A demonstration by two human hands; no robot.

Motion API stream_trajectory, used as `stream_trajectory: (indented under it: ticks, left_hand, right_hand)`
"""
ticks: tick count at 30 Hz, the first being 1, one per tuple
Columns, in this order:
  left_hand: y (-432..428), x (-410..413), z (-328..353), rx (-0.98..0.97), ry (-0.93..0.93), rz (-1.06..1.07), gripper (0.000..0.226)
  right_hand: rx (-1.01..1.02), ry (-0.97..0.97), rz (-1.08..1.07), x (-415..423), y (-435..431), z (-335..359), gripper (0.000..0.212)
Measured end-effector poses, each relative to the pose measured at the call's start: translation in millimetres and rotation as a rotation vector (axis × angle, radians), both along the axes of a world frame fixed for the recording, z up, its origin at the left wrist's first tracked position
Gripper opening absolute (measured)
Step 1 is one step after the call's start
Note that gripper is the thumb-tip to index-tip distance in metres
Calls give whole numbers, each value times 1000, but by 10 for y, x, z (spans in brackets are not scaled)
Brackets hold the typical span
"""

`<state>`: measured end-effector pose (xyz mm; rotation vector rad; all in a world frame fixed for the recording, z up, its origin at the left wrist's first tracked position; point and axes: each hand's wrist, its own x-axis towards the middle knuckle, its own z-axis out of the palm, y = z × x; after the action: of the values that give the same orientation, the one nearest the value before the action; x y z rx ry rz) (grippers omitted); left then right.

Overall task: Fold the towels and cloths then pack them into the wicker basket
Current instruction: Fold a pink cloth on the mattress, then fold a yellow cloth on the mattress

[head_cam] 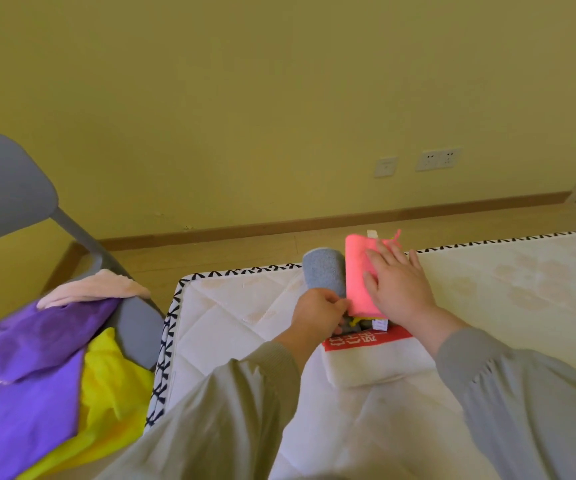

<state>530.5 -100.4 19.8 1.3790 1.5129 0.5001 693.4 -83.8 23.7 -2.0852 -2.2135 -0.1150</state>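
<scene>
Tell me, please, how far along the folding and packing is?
Done: a grey cloth and a white towel with a red band lie folded on the mattress. In hand: the pink cloth, pressed flat by the right hand while the left hand pinches its near corner. Left: purple cloth, yellow cloth and pale pink cloth heaped on the chair; no basket in view, so no packing visible.

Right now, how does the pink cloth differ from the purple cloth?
The pink cloth is folded into a neat rectangle; the purple cloth is unfolded and crumpled. The pink cloth lies under the right hand, over the mattress; the purple cloth is heaped on the grey chair, untouched. Both are plain, single-colour fabric.
</scene>
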Motion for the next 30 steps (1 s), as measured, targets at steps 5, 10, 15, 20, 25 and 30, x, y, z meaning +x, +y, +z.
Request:
stream_trajectory:
  ticks: [5, 10, 15, 20, 25, 30]
  left_hand:
    - [-149, -189, 133, 45, -9, 31, 22]
    - [-354, -629, 228, 35, -26, 132, 18]
    - [-628, -1324, 161, 112, 70, 166, 31]
    - [-913, -2063, 38, 186, 180, 248, 36]
    - [-1212, -2888, -227, 259, 435, 271, 41]
    - [-1242, -3494, -451, 150, 823, 231, 64]
  right_hand:
    - [26, 47, 40, -259, -147, 159, 68]
    - [79, 169, 107, -847, -360, 178, 40]
    - [73, 444, 93, -1676, -614, 47, 44]
    - [27, 639, 3, -2458, -807, -200, 33]
    - [-105, 619, 96, -3109, -995, -543, 35]
    - [-215, 632, 246, -3679, -1130, -751, 39]
